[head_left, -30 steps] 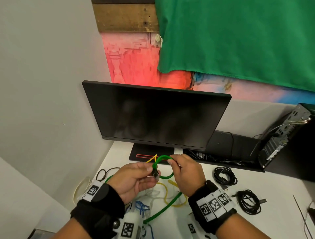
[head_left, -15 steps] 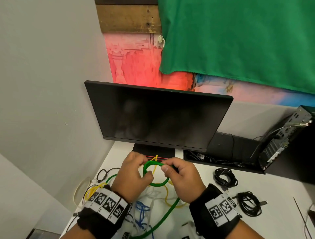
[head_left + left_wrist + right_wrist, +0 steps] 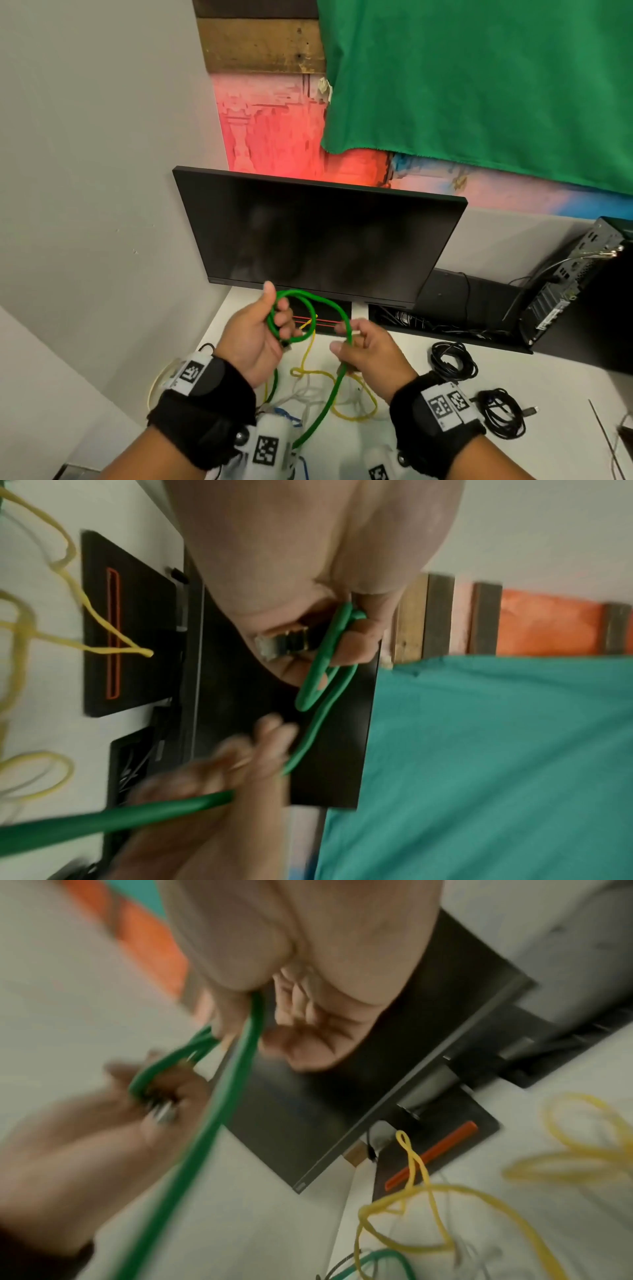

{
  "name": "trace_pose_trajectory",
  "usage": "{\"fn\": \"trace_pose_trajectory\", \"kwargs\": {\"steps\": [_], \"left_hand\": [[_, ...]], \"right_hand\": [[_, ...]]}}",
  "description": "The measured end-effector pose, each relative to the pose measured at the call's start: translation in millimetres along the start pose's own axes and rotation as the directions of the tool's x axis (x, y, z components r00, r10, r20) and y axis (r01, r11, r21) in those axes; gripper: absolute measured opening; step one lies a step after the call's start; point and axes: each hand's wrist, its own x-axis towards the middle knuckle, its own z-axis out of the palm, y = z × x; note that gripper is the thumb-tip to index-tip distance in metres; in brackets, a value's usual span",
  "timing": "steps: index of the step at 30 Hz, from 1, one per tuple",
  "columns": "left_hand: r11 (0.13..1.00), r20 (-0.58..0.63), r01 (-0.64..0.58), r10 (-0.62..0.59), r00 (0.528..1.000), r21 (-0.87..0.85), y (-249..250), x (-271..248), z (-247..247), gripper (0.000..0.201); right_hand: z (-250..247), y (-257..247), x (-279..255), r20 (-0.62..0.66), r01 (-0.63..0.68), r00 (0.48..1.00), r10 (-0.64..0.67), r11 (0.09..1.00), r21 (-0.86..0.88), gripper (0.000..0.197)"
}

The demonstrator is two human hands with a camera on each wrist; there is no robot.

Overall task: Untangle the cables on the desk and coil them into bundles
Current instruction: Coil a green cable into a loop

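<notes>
Low in the centre of the head view, both hands work the green cable (image 3: 310, 305) above the white tabletop (image 3: 421, 421). The left hand (image 3: 255, 334) has its grip clenched around two small loops of the cable, thumb pointing up toward the monitor (image 3: 318, 240); in the left wrist view the cable's plug (image 3: 274, 643) shows against the palm beside the curled fingers (image 3: 356, 645). The right hand (image 3: 368, 353), just right of the left, grasps the same cable between thumb and fingers, so an arc of it runs from the loops over to this grip. Below the right hand the cable drops toward the lower centre of the frame and passes between the two wrists.

On the tabletop under the hands lies a tangle: a yellow cable (image 3: 356, 411) in loose loops, pale whitish cables (image 3: 308, 390) and a blue cable (image 3: 286, 416) near the left wristband. At the right of the frame two black cable bundles (image 3: 452, 359) lie already coiled, well apart from the tangle. A dark computer case (image 3: 568, 274) stands at the far right, and a green cloth (image 3: 479, 82) hangs across the upper right.
</notes>
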Motion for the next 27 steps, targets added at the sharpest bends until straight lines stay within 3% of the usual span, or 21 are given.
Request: {"fn": "trace_pose_trajectory", "kwargs": {"steps": [2,5,8,10,12,14,16,17,18,20,21,22,23,25,27], "left_hand": [[0.998,-0.024,-0.067,0.067,0.997,-0.004,13,3,-6,0.039],[0.991,-0.023,-0.133,0.133,0.991,0.013,23,4,-10,0.039],[0.986,0.025,-0.153,0.151,0.988,0.070,19,1,-6,0.039],[0.984,0.046,-0.160,0.157,0.987,0.076,16,0,-3,0.038],[0.981,0.049,-0.178,0.174,0.983,0.081,17,-1,-3,0.037],[0.971,0.049,-0.208,0.203,0.978,0.122,20,-2,-7,0.035],[0.945,0.068,-0.245,0.236,0.969,0.217,21,-4,-10,0.032],[0.921,0.083,-0.271,0.258,0.963,0.278,20,-5,-10,0.031],[0.895,0.100,-0.297,0.280,0.955,0.333,20,-5,-10,0.030],[0.850,0.132,-0.338,0.312,0.941,0.404,18,-3,-9,0.028],[0.827,0.149,-0.353,0.320,0.936,0.439,17,-1,-9,0.028],[0.798,0.167,-0.361,0.321,0.932,0.483,17,1,-9,0.028],[0.757,0.181,-0.365,0.319,0.930,0.542,17,2,-10,0.026],[0.652,0.208,-0.367,0.310,0.928,0.663,16,4,-15,0.017],[0.527,0.242,-0.360,0.281,0.929,0.770,15,4,-22,0.018]], "right_hand": [[-6,15,-3,0.110,-0.155,0.982,0.153,0.988,0.011,0.010],[-8,30,-6,0.094,-0.249,0.967,0.239,0.961,0.120,0.003],[4,31,-1,0.122,-0.239,0.969,0.215,0.941,0.241,0.025],[17,26,2,0.106,-0.191,0.980,0.169,0.951,0.244,0.017],[24,20,7,-0.001,-0.142,0.989,0.149,0.947,0.287,0.014],[18,15,16,-0.228,-0.094,0.961,0.156,0.961,0.262,0.015],[6,7,24,-0.456,-0.051,0.889,0.049,0.999,0.008,0.007],[1,3,26,-0.480,-0.039,0.875,-0.056,0.982,-0.186,0.010],[0,-1,26,-0.403,-0.030,0.904,-0.145,0.918,-0.396,0.014],[10,-7,21,-0.105,-0.003,0.987,-0.119,0.649,-0.761,0.016],[17,-8,17,0.038,0.069,0.997,-0.073,0.497,-0.865,0.016],[23,-10,12,0.165,0.164,0.986,-0.033,0.402,-0.901,0.017],[28,-13,7,0.283,0.268,0.959,-0.021,0.391,-0.881,0.018],[36,-26,-2,0.463,0.432,0.884,-0.060,0.481,-0.763,0.018],[39,-40,-8,0.497,0.491,0.851,-0.169,0.592,-0.640,0.018]]}}
